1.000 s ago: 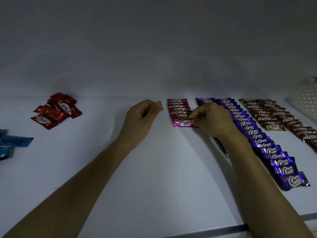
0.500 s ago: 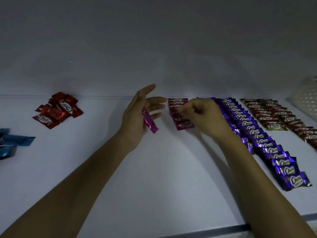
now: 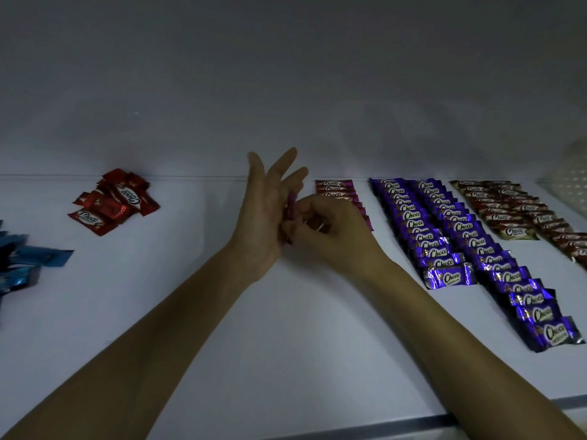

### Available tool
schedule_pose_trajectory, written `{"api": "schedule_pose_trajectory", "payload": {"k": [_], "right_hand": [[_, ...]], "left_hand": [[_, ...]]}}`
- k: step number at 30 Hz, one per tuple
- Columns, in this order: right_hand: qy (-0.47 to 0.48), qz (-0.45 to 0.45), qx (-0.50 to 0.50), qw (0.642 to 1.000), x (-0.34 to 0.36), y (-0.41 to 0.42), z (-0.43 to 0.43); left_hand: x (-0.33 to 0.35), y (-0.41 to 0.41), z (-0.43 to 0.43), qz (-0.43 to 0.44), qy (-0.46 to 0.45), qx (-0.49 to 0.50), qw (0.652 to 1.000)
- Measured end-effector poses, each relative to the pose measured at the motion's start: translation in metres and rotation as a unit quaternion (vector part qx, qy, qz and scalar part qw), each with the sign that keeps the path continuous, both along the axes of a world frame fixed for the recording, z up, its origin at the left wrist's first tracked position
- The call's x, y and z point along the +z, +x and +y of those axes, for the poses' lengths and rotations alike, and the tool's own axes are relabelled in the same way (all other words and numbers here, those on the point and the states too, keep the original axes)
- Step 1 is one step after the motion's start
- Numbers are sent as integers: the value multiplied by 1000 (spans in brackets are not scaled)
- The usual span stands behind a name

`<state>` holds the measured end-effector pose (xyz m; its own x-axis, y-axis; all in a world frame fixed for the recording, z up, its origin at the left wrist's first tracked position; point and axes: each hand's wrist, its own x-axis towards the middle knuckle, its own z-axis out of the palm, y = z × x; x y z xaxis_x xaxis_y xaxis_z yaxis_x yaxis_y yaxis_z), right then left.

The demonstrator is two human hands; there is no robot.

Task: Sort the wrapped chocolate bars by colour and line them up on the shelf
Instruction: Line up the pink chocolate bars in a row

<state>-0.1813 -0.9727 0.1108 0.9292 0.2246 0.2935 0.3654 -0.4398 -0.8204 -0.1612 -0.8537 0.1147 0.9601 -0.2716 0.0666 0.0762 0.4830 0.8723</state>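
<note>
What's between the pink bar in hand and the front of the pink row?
Nothing visible on the shelf. The pink bar sits between the left hand and right hand, just left of the pink row. The right hand hides the row's near end, so that spot can't be checked.

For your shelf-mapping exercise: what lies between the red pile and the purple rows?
In the head view: bare shelf, then both hands on a pink bar, then the pink row.

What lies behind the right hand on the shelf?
Behind the right hand runs the pink row: its far bars show, its near end is covered. A pink bar is pinched between it and the left hand.
</note>
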Motion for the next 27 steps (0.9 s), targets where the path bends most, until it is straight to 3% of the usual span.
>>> {"api": "schedule_pose_trajectory", "payload": {"k": [3,7,19,27], "right_hand": [[58,43,6,997,6,2,-5],[138,121,-17,983,15,5,-17],[155,92,-102,978,24,11,-49],[305,62,-115,943,27,11,-46]], "left_hand": [[-4,9,4,-25,75,124,989],[-28,22,17,-148,291,235,916],[-38,25,19,-177,321,205,908],[-37,24,19,-177,319,190,911]]}}
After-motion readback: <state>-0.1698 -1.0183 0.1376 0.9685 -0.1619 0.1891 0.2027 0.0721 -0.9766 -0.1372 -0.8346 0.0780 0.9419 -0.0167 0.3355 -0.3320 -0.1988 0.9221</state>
